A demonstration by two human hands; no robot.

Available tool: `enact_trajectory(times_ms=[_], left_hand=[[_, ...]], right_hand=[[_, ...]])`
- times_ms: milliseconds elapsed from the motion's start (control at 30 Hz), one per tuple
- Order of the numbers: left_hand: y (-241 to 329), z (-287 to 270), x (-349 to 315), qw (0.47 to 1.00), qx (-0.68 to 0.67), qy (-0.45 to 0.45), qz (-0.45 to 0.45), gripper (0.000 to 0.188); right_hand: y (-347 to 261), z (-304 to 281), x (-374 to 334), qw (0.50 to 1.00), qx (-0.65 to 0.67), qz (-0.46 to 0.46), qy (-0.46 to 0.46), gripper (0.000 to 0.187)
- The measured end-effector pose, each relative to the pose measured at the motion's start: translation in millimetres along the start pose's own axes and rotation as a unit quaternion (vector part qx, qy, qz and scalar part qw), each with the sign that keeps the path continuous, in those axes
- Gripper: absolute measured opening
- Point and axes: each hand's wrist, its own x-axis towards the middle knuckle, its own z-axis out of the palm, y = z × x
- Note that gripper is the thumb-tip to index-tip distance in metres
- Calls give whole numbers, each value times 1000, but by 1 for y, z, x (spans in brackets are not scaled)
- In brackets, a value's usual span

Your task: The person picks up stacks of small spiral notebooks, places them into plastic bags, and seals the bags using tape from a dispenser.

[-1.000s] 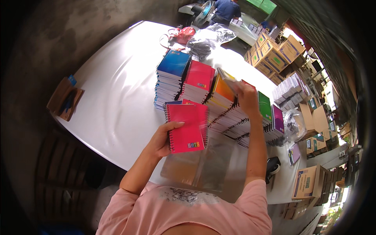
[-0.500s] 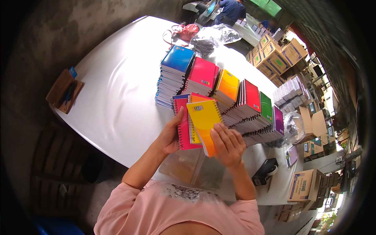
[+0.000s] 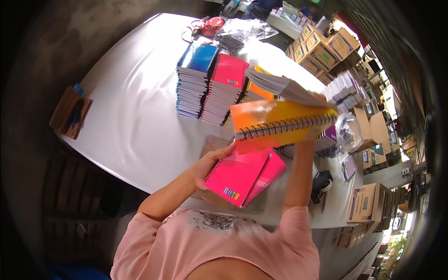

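Two bright pink spiral notebooks [image 3: 233, 175], slightly fanned, are gripped along their bound edge by my left hand [image 3: 212, 164]. To the right and higher up, a yellow-and-orange spiral notebook [image 3: 284, 116] is tilted with its black coil facing me and its covers spread apart. My right hand [image 3: 319, 97] is mostly hidden behind it, closed on its far end, and motion blurs this area. Behind the notebooks stand a tall blue notebook stack [image 3: 198, 58] and a pink notebook stack [image 3: 227, 72]. Farther right, a purple-topped stack [image 3: 329, 134] is partly covered by my arm and the raised notebook.
On the white table [image 3: 126, 93] lie a red bag [image 3: 213, 27], crumpled clear plastic [image 3: 245, 31], a brown open case [image 3: 72, 112] at the left edge and a black tape dispenser [image 3: 321, 183]. Cardboard boxes [image 3: 317, 53] are piled behind, with another box [image 3: 364, 203] at right.
The yellow-orange notebook has been lifted away from the pink ones, rightward and turned, in my right hand. My left hand has turned the pink notebooks and lowered them toward me.
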Motion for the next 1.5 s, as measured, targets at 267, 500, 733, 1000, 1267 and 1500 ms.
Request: enact_trajectory(times_ms=[267, 500, 733, 1000, 1267, 1500], left_hand=[[-15, -5, -4, 991, -119, -53, -4, 74], [-8, -32, -16, 995, -61, -51, -62, 59], [3, -25, -6, 997, 26, 68, 0, 60], [13, -25, 2, 989, 65, 45, 122, 62], [7, -40, 18, 976, 74, 82, 187, 59], [-4, -45, 24, 978, 110, 23, 178, 55]], right_hand=[[9, -9, -8, 777, 344, 80, -521, 24], [-19, -24, 0, 782, 12, 298, -547, 40], [42, -117, -10, 771, -523, 239, -274, 66], [26, -122, 15, 828, -392, 309, -257, 45], [-63, -12, -41, 787, -577, -117, -184, 26], [-73, 15, -110, 799, -546, -74, -241, 32]])
